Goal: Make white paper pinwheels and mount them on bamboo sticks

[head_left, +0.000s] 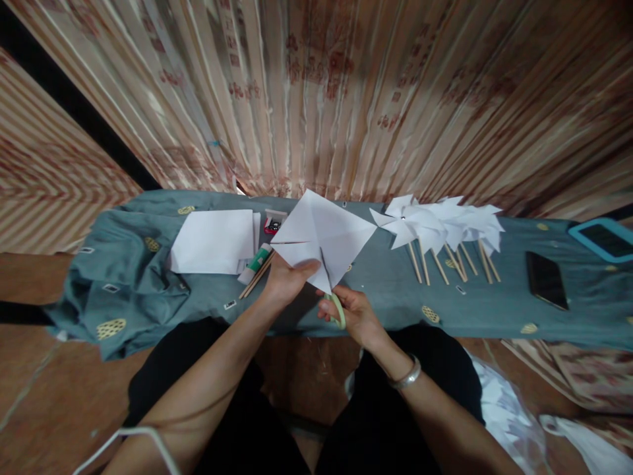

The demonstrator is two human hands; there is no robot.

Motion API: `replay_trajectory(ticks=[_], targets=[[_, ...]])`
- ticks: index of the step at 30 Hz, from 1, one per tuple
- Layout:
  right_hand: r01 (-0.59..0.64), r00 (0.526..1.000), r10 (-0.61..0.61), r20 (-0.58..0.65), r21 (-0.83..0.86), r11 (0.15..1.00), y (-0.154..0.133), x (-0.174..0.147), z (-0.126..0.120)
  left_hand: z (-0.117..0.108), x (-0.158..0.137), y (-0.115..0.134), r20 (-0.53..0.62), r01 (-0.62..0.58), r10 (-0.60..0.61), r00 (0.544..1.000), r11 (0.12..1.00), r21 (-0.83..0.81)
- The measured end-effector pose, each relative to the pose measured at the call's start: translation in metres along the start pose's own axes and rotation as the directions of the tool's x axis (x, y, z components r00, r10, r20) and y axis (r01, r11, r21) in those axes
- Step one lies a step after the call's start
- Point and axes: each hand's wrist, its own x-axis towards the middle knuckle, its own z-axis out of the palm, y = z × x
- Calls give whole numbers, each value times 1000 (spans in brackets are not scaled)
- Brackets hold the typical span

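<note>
A square sheet of white paper (331, 227) is held up as a diamond, with crossing creases and a slit in from its left corner. My left hand (289, 277) pinches its lower left edge, thumb on top. In my right hand (353, 313) is a pair of scissors (337, 310) with pale green handles, gripped by the loops. Their blades lie along the sheet from its bottom corner toward the middle. Just left of the paper are a green and white glue stick (257, 260), thin wooden sticks (256, 274) and a small red box (271, 223).
A stack of white paper (215, 241) lies on the green cloth (376, 303) at the left. Several paper pinwheels (440, 224) on sticks lie right of centre. Farther right are a dark phone (546, 280) and a blue-framed tablet (603, 239). A patterned curtain (316, 99) hangs behind.
</note>
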Motion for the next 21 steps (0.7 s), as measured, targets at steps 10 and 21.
replay_trajectory(ticks=[10,21], targets=[[-16,1000,16,-12,34,999,-4,0,2,-1,-2,-2,28,-7,7,1000,1000,10],[-4,1000,4,-6,4,1000,-2,0,-1,0,-5,2,41,21,-22,999,999,31]])
